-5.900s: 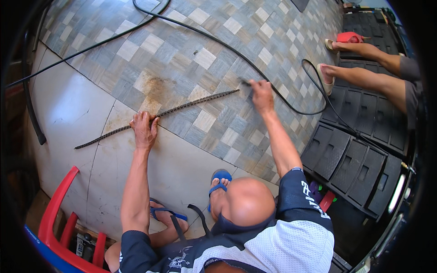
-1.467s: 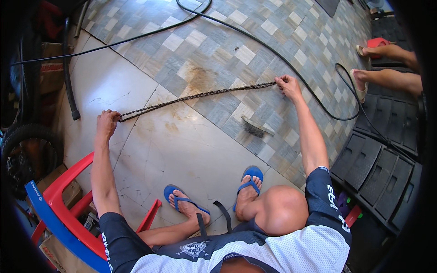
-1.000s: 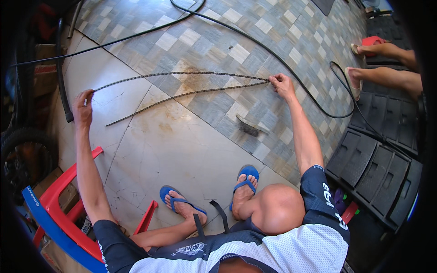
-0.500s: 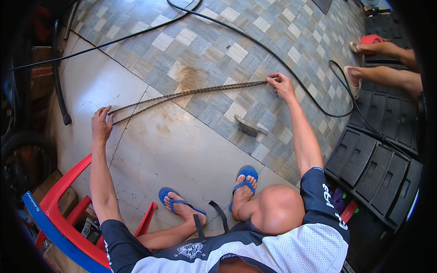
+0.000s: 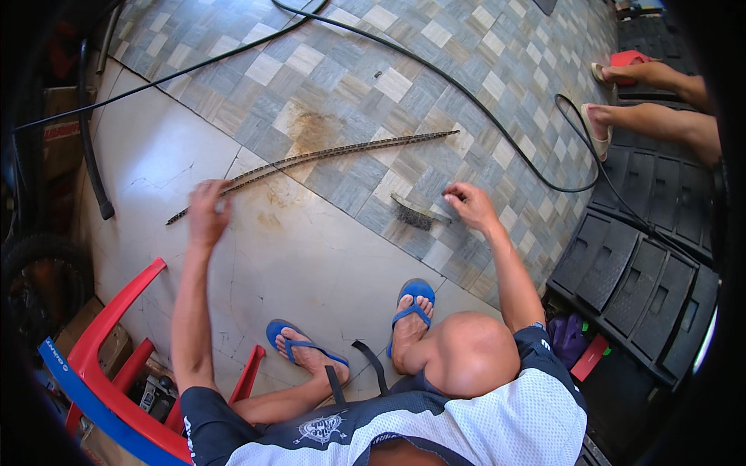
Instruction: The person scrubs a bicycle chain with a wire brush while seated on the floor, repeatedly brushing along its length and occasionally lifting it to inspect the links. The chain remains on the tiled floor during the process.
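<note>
A bicycle chain [image 5: 342, 152] lies stretched across the floor in two strands, close together. Motion blurs my left hand [image 5: 208, 213], which hovers by the chain's left part and hides a bit of it; its fingers are too smeared to read. My right hand [image 5: 471, 206] is away from the chain's far right end, bent over the floor with thumb and forefinger slightly apart and nothing between them. Just left of it lies a brush [image 5: 416, 214] with dark bristles and a thin handle; hand and brush look apart.
A black hose [image 5: 435, 70] curves across the patterned tiles. To the left stand a red plastic chair [image 5: 101, 342] and a bicycle wheel [image 5: 47, 272]. Black plastic crates [image 5: 633, 287] line the right side, where another person's legs [image 5: 660, 120] show. My feet in blue flip-flops [image 5: 412, 311] are below.
Both hands have let go of the chain, which now rests on the floor with its strands nearer together. My right hand has come down toward the brush; my left has moved inward.
</note>
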Tool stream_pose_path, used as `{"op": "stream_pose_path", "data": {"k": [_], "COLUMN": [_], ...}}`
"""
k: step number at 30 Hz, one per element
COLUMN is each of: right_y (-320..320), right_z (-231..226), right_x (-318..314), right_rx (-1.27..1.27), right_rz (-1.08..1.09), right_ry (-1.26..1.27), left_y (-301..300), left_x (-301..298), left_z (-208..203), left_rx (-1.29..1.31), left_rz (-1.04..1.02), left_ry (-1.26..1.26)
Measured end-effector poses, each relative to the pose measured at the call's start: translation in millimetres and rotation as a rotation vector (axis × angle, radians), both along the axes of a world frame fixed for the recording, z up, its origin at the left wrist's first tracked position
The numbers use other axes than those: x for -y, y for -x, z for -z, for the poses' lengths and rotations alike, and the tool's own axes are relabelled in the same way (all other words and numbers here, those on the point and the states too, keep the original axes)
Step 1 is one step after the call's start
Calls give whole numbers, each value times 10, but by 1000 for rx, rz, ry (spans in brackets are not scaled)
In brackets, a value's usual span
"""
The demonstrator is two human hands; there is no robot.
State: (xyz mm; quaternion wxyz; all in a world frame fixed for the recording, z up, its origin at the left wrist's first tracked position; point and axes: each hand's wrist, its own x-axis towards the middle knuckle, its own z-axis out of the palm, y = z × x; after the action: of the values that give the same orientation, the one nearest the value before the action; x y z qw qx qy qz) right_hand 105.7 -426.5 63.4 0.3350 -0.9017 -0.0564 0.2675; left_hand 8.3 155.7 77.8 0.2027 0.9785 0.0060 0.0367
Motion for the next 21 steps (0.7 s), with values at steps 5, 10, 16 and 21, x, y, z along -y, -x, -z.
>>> {"op": "stream_pose_path", "data": {"k": [5, 10, 16, 21], "right_y": [249, 413, 569, 573], "right_z": [1, 34, 6, -70], "right_x": [-83, -82, -70, -212], "right_rx": [12, 105, 207, 78], "right_rz": [-35, -82, -157, -188], "right_ry": [-9, 46, 41, -13], "left_y": [-409, -558, -442, -416], "left_x": [1899, 2986, 3216, 3178], "left_z": [50, 0, 126, 207], "left_rx": [-403, -502, -446, -505], "left_rz": [5, 55, 179, 281], "left_ry": [376, 345, 256, 260]}}
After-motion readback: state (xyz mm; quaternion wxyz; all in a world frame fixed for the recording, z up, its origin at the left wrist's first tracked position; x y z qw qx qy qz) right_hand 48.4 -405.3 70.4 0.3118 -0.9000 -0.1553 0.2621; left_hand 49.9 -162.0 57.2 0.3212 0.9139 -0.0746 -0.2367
